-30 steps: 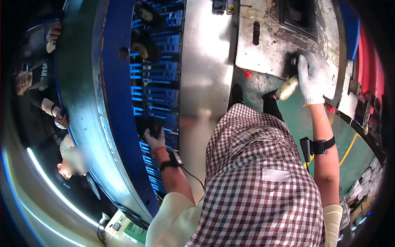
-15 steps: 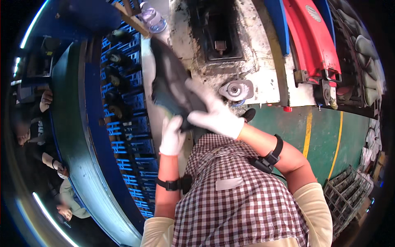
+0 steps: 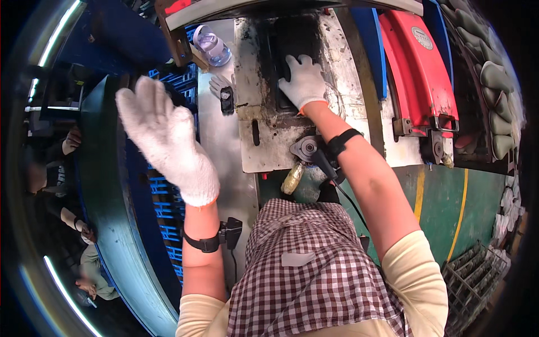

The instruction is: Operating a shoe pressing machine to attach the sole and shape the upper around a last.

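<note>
- Two white-gloved hands: the left hand [image 3: 168, 140] raised with fingers spread, the right hand [image 3: 303, 81] flat on one dark mould [image 3: 292, 39]
- Two black wrist straps [image 3: 203, 243]
- One red cover [image 3: 418, 67]
- One clear plastic jar [image 3: 212, 46]
- One spare glove [image 3: 220, 84]

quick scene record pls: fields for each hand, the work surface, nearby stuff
left hand: left hand, white glove, raised with fingers spread, holding nothing
right hand: right hand, white glove, pressed flat on a dark recess
work surface: scuffed white metal plate
nearby: red hinged cover; clear plastic bottle; spare glove; blue crates
</note>
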`<state>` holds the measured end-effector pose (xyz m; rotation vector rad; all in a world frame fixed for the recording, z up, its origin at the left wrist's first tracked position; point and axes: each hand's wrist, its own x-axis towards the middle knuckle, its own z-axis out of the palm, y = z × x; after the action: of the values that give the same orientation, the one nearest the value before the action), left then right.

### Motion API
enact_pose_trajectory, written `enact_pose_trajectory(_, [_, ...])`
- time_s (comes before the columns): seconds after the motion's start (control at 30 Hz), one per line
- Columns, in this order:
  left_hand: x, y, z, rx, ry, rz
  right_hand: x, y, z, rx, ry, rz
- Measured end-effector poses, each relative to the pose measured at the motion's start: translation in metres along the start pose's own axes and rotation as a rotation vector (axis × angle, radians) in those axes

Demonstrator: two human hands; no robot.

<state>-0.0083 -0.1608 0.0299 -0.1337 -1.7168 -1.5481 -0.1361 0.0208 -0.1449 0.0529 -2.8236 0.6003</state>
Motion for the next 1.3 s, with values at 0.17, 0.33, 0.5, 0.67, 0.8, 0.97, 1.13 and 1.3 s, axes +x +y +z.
enact_pose_trajectory(0.17, [0.072,0.035,0.028,0.139,-0.108,0.433,-0.009,-0.019,-0.005,0.014,-0.032,0.098])
enact_pose_trajectory(0.33, [0.134,0.049,0.113,0.302,-0.403,0.737,-0.009,-0.015,-0.003,-0.016,-0.046,0.112])
enact_pose_trajectory(0.5, [0.190,0.022,0.143,0.531,-0.733,0.829,-0.027,0.006,-0.016,0.074,-0.053,0.021])
enact_pose_trajectory(0.67, [0.167,0.066,0.122,0.551,-1.058,0.260,-0.102,0.064,-0.042,0.405,0.129,0.034])
enact_pose_trajectory(0.8, [0.143,0.049,0.126,0.675,-1.480,0.107,-0.187,0.107,-0.050,0.460,0.235,0.203])
enact_pose_trajectory(0.97, [0.060,-0.017,0.118,0.639,-1.585,-0.128,-0.268,0.116,-0.042,0.914,-0.042,0.586])
enact_pose_trajectory(1.13, [-0.028,-0.069,0.089,0.701,-1.448,0.152,-0.263,0.101,-0.044,1.118,-0.821,0.651])
enact_pose_trajectory(1.3, [-0.071,-0.098,0.080,0.801,-1.374,0.167,-0.240,0.044,-0.046,1.484,-1.174,0.633])
